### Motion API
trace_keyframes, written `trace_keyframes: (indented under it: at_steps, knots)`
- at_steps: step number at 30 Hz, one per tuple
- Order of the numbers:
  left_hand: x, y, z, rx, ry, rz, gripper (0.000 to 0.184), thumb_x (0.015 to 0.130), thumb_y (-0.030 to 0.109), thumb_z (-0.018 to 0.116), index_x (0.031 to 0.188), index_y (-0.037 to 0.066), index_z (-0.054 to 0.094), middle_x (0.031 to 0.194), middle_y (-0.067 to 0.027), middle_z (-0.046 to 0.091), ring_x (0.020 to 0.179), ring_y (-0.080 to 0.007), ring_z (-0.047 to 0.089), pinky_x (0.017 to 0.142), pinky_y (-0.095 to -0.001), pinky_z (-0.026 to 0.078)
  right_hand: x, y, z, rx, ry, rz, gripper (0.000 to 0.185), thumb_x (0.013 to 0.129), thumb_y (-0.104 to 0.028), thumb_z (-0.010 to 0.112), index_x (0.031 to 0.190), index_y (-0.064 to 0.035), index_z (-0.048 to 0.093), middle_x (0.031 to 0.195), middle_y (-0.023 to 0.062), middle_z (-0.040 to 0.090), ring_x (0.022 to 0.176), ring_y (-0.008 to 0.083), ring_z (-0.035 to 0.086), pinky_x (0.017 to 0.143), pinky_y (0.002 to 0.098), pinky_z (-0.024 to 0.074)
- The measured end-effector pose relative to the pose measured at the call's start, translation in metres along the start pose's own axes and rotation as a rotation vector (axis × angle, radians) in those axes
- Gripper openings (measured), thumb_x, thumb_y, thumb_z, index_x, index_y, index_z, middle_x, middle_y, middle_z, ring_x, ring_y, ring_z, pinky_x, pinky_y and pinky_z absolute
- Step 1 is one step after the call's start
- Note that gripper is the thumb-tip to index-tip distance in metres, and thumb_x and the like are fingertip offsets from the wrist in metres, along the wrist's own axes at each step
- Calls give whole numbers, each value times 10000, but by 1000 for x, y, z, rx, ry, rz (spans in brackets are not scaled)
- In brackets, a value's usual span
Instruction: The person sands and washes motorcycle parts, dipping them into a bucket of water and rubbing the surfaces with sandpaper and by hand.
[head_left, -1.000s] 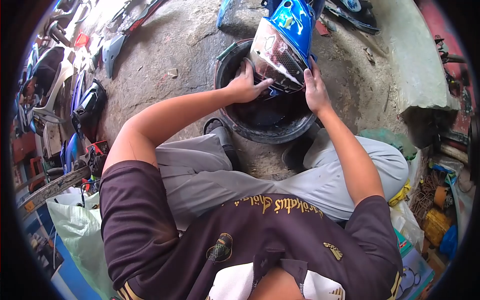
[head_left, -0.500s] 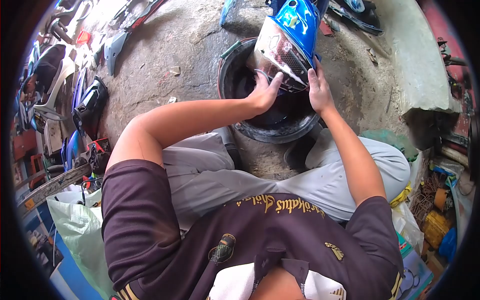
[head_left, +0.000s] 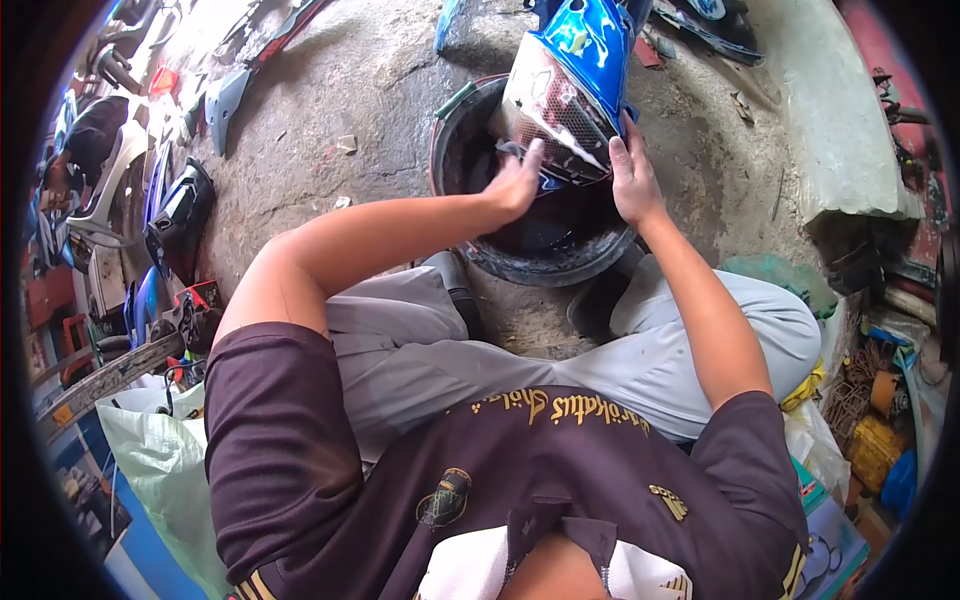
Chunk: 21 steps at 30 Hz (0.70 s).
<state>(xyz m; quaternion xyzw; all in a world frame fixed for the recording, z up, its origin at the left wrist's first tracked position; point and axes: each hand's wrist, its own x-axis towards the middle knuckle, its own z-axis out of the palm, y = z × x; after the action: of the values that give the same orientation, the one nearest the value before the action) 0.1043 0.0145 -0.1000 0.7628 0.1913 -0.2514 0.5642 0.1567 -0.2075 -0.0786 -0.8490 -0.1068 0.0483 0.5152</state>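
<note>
A glossy motorcycle body panel (head_left: 590,60), blue at the top with a white and dark red honeycomb-patterned part below, leans over a black tub (head_left: 575,268) on the floor. My right hand (head_left: 636,178) grips the panel's lower right edge, thumb in front and fingers beside the blue side. At the panel's lower left, my left hand (head_left: 515,185) is closed around a small grey piece (head_left: 508,148), perhaps a cloth or sanding sheet. Dark liquid (head_left: 545,225) shows inside the tub. Part of the grey piece is hidden by the fingers.
Panels (head_left: 180,215) and other parts are piled along the left. A concrete block (head_left: 840,130) stands at the right. A pale green sack (head_left: 155,460) lies lower left; wire and a yellow object (head_left: 875,450) are lower right. My crossed legs (head_left: 400,330) flank the tub.
My left hand has moved down from the panel's left side, then slightly left and down again, with the grey piece. The panel shifted slightly right and came back. My right hand keeps its grip.
</note>
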Motion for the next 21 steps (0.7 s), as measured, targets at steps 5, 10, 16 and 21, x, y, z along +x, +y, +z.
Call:
trace_keyframes:
  at_steps: [5, 10, 16, 21]
  knots:
    - [47, -34, -38, -68, -120, -93, 960, 1071, 698, 332, 1645, -72, 362, 1616, -286, 504, 1532, -347, 461, 1294, -410, 282, 0, -9, -5, 13, -30, 7, 824, 1131, -578, 454, 1663, 38, 323, 1672, 286, 409, 1558, 386, 412, 1279, 430, 308]
    - [-30, -13, 12, 352, -138, 0, 1303, 859, 367, 773, 1648, -132, -135, 1744, -386, 110, 1652, -413, 190, 1337, -403, 218, -2, -8, -2, 7, -22, 31, 838, 1126, -596, 447, 1662, 36, 323, 1671, 286, 410, 1558, 384, 412, 1275, 434, 315]
    - [-52, 6, 35, 548, -83, 44, 1352, 874, 539, 801, 1686, -70, -92, 1771, -342, -71, 1669, -455, 10, 1333, -538, 209, 0, -4, -3, 23, -24, 3, 837, 1124, -605, 445, 1658, 30, 338, 1669, 285, 414, 1556, 390, 412, 1273, 438, 317]
    - [-65, 24, 40, 609, -165, 21, 1329, 883, 583, 787, 1698, -48, -53, 1775, -329, -86, 1670, -456, 20, 1314, -576, 239, 0, -3, -4, -8, -24, -9, 838, 1122, -602, 454, 1661, 28, 333, 1659, 288, 427, 1548, 396, 423, 1270, 443, 323]
